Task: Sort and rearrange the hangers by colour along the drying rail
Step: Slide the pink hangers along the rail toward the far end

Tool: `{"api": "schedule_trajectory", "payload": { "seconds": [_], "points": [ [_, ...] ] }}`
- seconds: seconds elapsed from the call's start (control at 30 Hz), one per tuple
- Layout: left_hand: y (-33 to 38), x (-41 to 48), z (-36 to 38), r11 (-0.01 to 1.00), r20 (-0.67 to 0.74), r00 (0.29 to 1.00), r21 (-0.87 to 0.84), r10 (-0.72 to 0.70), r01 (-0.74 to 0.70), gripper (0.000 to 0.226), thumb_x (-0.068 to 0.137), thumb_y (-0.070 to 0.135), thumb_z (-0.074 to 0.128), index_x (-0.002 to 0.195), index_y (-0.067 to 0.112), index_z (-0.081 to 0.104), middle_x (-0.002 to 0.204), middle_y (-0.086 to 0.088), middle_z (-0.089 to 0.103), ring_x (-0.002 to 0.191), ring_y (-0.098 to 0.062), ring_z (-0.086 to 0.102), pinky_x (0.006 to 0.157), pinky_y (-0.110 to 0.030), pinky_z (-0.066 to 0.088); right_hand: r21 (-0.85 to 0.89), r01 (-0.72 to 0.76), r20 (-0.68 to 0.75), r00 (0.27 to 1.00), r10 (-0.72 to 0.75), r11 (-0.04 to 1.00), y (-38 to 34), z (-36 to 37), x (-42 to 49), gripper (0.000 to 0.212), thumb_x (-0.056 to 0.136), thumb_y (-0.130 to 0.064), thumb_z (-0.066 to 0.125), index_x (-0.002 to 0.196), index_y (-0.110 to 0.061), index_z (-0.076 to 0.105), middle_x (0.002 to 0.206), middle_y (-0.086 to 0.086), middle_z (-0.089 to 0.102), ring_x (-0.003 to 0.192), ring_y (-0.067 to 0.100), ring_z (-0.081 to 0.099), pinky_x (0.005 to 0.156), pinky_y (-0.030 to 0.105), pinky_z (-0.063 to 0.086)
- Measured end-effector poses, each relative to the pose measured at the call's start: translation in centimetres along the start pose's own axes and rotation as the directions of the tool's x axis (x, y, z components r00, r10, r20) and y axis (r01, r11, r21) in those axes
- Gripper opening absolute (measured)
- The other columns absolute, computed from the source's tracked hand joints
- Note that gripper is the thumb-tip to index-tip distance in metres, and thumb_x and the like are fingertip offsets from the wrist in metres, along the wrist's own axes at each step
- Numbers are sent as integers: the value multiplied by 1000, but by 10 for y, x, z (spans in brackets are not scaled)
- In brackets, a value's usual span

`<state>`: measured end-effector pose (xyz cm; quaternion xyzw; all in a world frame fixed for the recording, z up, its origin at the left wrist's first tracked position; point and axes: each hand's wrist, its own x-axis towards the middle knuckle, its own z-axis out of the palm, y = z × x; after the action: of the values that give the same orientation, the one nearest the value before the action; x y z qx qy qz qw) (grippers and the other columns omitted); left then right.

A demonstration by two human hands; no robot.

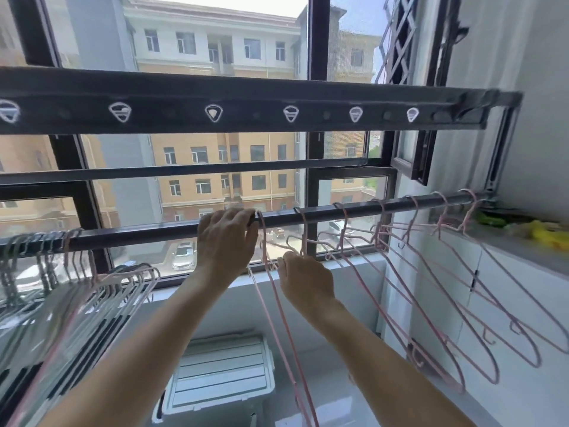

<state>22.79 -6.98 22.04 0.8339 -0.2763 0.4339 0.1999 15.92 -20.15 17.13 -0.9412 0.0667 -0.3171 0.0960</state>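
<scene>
My left forearm [147,343] and right forearm [378,355] reach up to the drying rail [338,212], and both grips are closed.

My left hand [228,238] curls its fingers over the rail near the middle, fingertips against the hook of the leftmost pink hanger [278,306]. My right hand [303,282], just below the rail, pinches thin wire narrowly at the neck of the second pink hanger [304,235], as far as I can tell. Further pink hangers [431,303] hang spaced out toward the rail's right end. A tight bunch of pale hangers [77,297] crowds the left end.
</scene>
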Motion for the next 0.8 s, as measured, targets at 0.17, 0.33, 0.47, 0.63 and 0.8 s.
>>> {"api": "schedule_trajectory", "payload": {
  "seconds": [0.17,0.33,0.47,0.63,0.8],
  "points": [
    [6,0,4,1000,-12,1000,25,6,-6,28,89,37,46,106,28,65,101,-2,69,93,-30,62,84,-39,38,-79,-12,-247,969,-7,997,-3,5,8,45,84,-49,49,99,-8,62,93,10,63,82,26,61,67,36,54],
    [3,0,7,996,-18,999,80,43,-41,24,92,33,46,111,32,62,97,-3,68,87,-31,61,79,-38,38,-121,-127,-298,951,86,984,-4,16,11,58,60,-52,72,94,-9,53,92,10,57,83,27,55,69,37,50],
    [-1,0,8,995,27,999,90,42,-44,27,92,34,47,116,35,58,102,0,65,91,-30,58,81,-38,37,-59,-103,-275,958,83,993,2,18,16,59,65,-46,78,99,-8,49,96,15,55,80,27,57,63,37,54],
    [-1,0,8,994,62,997,103,34,-40,31,90,36,46,119,34,56,106,1,63,96,-29,57,84,-39,35,-84,-174,-213,965,153,981,24,21,12,66,62,-50,78,106,-12,46,98,20,51,83,32,55,61,41,55],
    [2,0,6,996,91,996,78,25,-32,32,90,32,52,122,31,55,110,-1,62,101,-30,54,87,-40,34,38,-136,-191,971,141,990,39,21,5,44,81,-23,71,108,-16,37,95,21,53,69,28,60,45,32,52]
  ]
}}
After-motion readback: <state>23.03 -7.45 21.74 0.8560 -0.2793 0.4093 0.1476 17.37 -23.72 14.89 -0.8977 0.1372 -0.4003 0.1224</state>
